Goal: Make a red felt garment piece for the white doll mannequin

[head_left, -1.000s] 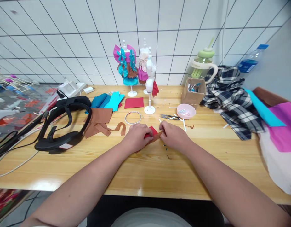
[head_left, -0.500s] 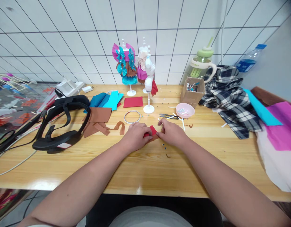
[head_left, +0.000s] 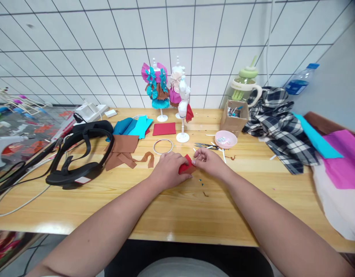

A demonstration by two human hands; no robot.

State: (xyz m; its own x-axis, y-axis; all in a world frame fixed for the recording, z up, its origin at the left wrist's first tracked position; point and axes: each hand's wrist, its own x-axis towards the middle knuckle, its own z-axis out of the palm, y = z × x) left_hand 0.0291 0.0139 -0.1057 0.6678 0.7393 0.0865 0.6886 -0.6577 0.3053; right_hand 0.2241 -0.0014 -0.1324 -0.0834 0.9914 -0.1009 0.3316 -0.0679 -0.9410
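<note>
A small red fabric piece (head_left: 186, 166) lies folded, low over the wooden tabletop (head_left: 177, 207). Both hands pinch its edges.

Red paper piece (head_left: 186, 166): mostly covered by the left hand (head_left: 168, 170), shape unclear.
Cardboard box (head_left: 234, 117) at 1 o'clock: contents too small to tell.
Pink fabric (head_left: 343, 163) at 3 o'clock: cut off by the edge.
Bench (head_left: 177, 215): left end cut off.

Left hand (head_left: 168, 169) and right hand (head_left: 209, 161) pinched a small red cloth piece (head_left: 186, 166) together over the tabletop (head_left: 177, 215).
</note>
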